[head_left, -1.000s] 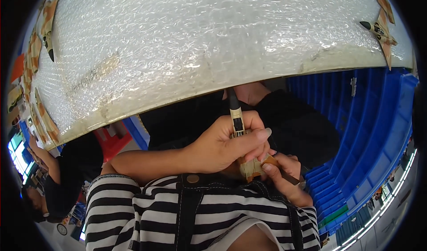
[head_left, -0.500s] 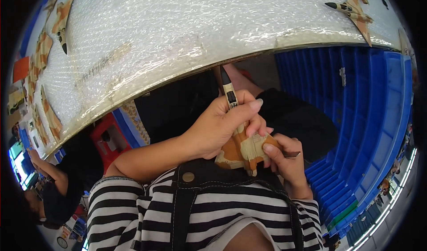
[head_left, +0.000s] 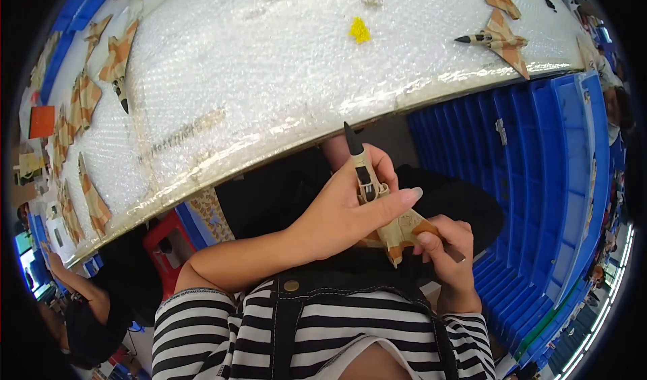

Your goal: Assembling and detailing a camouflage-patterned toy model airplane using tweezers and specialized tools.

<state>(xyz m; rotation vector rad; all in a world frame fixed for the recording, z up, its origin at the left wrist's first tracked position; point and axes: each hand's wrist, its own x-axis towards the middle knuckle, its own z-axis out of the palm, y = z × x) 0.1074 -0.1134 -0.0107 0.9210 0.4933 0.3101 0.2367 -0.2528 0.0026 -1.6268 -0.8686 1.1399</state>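
My left hand (head_left: 344,211) grips a small model jet plane (head_left: 377,205) in tan and orange camouflage, with its black nose pointing up toward the table edge. My right hand (head_left: 448,259) is at the plane's tail end and pinches a thin dark tool (head_left: 453,250) against it. Both hands are held close to my chest, below the edge of the table (head_left: 269,77), which is covered in bubble wrap.
Several more camouflage model planes (head_left: 118,60) lie along the table's left side, and another plane (head_left: 499,40) lies at the far right. A yellow scrap (head_left: 359,29) sits mid-table. Stacked blue bins (head_left: 539,178) stand to my right. Another person (head_left: 87,319) is at lower left.
The view has tilted so more of the table shows. My left hand has turned the plane so its nose points up more, and my right hand stays at the tail.
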